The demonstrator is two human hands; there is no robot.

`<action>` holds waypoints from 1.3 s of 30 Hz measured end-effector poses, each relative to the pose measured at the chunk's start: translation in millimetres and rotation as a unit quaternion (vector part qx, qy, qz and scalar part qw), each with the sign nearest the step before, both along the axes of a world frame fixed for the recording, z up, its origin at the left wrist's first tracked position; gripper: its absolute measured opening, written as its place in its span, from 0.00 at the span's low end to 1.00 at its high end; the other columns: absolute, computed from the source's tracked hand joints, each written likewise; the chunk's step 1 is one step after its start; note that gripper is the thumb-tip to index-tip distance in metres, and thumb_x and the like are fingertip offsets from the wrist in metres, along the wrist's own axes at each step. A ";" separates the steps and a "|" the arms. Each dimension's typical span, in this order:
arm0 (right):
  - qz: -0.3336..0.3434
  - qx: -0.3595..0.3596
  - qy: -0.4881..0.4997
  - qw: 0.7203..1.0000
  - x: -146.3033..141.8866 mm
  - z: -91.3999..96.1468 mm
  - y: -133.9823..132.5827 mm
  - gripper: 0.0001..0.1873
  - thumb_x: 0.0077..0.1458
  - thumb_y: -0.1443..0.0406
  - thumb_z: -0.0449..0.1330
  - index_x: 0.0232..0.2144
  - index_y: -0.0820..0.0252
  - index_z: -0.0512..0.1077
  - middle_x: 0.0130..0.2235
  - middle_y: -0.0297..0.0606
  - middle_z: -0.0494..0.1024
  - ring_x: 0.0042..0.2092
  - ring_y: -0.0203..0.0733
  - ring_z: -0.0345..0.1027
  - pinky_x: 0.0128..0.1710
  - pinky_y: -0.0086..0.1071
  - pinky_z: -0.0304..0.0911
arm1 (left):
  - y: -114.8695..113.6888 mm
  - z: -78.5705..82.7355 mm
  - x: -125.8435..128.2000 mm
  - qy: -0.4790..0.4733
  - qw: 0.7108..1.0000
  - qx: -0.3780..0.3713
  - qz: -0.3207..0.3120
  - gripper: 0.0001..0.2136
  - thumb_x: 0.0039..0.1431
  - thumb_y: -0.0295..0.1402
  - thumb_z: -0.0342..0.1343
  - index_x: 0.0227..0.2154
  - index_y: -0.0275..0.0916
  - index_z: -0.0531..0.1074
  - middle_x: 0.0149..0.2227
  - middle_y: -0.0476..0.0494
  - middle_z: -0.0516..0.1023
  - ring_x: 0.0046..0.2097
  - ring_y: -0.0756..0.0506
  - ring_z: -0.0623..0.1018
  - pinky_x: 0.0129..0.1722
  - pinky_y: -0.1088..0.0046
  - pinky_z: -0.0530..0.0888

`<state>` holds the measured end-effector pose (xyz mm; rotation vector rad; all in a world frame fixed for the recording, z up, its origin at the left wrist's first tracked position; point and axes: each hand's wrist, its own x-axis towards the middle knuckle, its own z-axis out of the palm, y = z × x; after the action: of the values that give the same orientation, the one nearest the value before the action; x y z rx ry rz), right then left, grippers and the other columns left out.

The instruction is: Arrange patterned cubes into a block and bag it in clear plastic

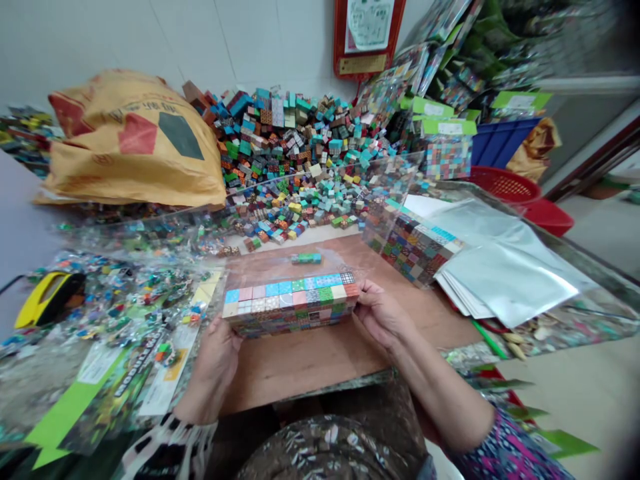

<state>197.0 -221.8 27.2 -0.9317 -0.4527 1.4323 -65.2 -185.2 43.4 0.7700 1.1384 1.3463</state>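
A long slab of small patterned cubes is held level between my two hands, over the brown wooden board. My left hand closes on its left end. On its right end, the fingers and thumb of my right hand are pressed together. Blue, pink, white and green faces show along the top; the underside is hidden. Just behind it, a short row of green and blue cubes lies on the board. A second block of cubes stands to the right, partly under clear plastic.
A large heap of loose cubes rises against the wall behind a clear barrier. At the left are a yellow sack, small plastic pieces and a yellow-black tool. Clear bags and red baskets lie right.
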 end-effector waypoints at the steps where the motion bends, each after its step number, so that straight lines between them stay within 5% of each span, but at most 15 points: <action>1: 0.003 -0.002 0.002 1.000 0.8 -0.3 0.5 0.14 0.35 0.68 0.71 0.17 0.57 0.67 0.22 0.30 0.71 0.26 0.35 0.58 0.29 0.31 0.54 | 0.3 -0.4 -0.6 -0.004 1.000 0.000 -0.001 0.12 0.39 0.32 0.65 0.31 0.38 0.78 0.33 0.47 0.84 0.46 0.41 0.80 0.37 0.74 0.78; 9: 0.022 -0.010 0.002 1.000 0.5 4.8 -3.2 0.13 0.36 0.68 0.71 0.17 0.58 0.68 0.25 0.32 0.75 0.29 0.36 0.62 0.33 0.31 0.58 | 9.9 -5.1 -13.5 0.003 0.996 -0.073 -0.050 0.14 0.42 0.32 0.65 0.36 0.39 0.78 0.36 0.46 0.84 0.35 0.46 0.80 0.26 0.78 0.74; 15: 0.044 -0.025 -0.020 0.999 -0.3 19.3 -3.5 0.13 0.38 0.61 0.73 0.25 0.59 0.75 0.31 0.34 0.80 0.33 0.38 0.68 0.36 0.32 0.62 | 14.6 5.6 -18.3 0.020 0.989 -0.127 -0.068 0.10 0.41 0.28 0.62 0.31 0.38 0.78 0.30 0.45 0.82 0.28 0.47 0.77 0.21 0.78 0.71; 20: 0.086 -0.052 -0.023 0.995 4.9 24.0 5.1 0.07 0.40 0.68 0.68 0.27 0.59 0.75 0.29 0.35 0.79 0.32 0.39 0.68 0.34 0.33 0.61 | 17.5 13.6 -20.0 0.042 0.988 -0.125 -0.078 0.08 0.42 0.29 0.61 0.29 0.39 0.78 0.25 0.48 0.80 0.22 0.49 0.73 0.16 0.78 0.66; 29: 0.017 -0.027 -0.115 0.993 2.1 20.1 9.7 0.12 0.32 0.64 0.69 0.17 0.58 0.68 0.23 0.31 0.73 0.28 0.36 0.61 0.31 0.31 0.56 | 17.0 2.7 -10.7 0.019 0.999 0.004 -0.042 0.12 0.36 0.31 0.68 0.30 0.39 0.80 0.35 0.44 0.84 0.45 0.40 0.80 0.38 0.73 0.78; 39: -0.050 0.023 -0.121 0.991 -8.1 12.9 5.4 0.18 0.35 0.59 0.71 0.18 0.56 0.65 0.20 0.28 0.69 0.25 0.35 0.57 0.28 0.30 0.52 | 10.1 5.3 0.0 0.006 0.998 0.052 -0.017 0.12 0.37 0.31 0.69 0.29 0.40 0.79 0.35 0.45 0.84 0.49 0.37 0.79 0.42 0.68 0.79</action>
<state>188.8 -216.4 40.0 -1.0811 -0.6088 1.2189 -65.2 -175.1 48.7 0.8696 1.0663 1.3821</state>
